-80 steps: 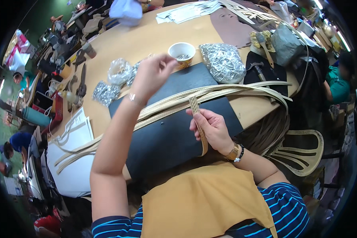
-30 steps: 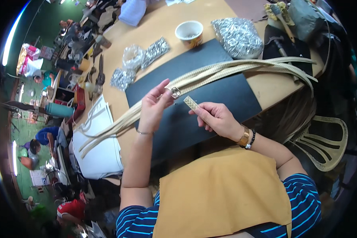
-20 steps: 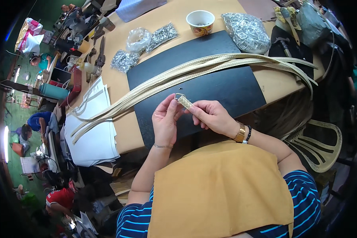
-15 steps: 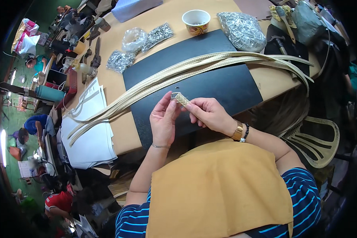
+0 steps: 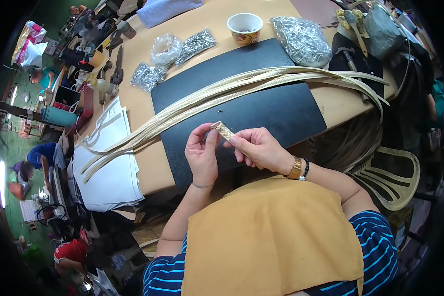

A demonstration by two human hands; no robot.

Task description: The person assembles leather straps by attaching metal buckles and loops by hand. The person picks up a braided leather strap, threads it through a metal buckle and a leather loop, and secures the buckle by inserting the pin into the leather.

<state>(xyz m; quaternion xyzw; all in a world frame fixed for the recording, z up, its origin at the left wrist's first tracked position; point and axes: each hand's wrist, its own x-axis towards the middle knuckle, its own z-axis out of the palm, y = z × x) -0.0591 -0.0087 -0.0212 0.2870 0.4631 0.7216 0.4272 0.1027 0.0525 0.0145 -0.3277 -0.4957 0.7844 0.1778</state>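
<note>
My right hand (image 5: 258,148) is closed on a short woven beige strap (image 5: 226,131) with frayed-looking strands, pinched between thumb and fingers. At the strap's far end a small metal rectangular ring (image 5: 215,125) is held by my left hand (image 5: 202,153), thumb against forefinger. Ring and strap end meet there; whether the strap passes through the ring is too small to tell. Both hands are above a black mat (image 5: 261,116). A tiny dark piece (image 5: 220,111) lies on the mat just beyond them.
Long braided beige straps (image 5: 207,96) lie across the mat. Behind are bags of small metal parts (image 5: 196,45), a large bag of metal rings (image 5: 302,42) and a paper cup (image 5: 245,29). White sheets (image 5: 108,172) lie left; a hammer (image 5: 350,59) and a brush (image 5: 356,32) are right.
The metal ring, earlier standing out beyond the strap end, is now tilted and closer against it. My left fingers have closed in around it. Both hands have dropped slightly in the picture.
</note>
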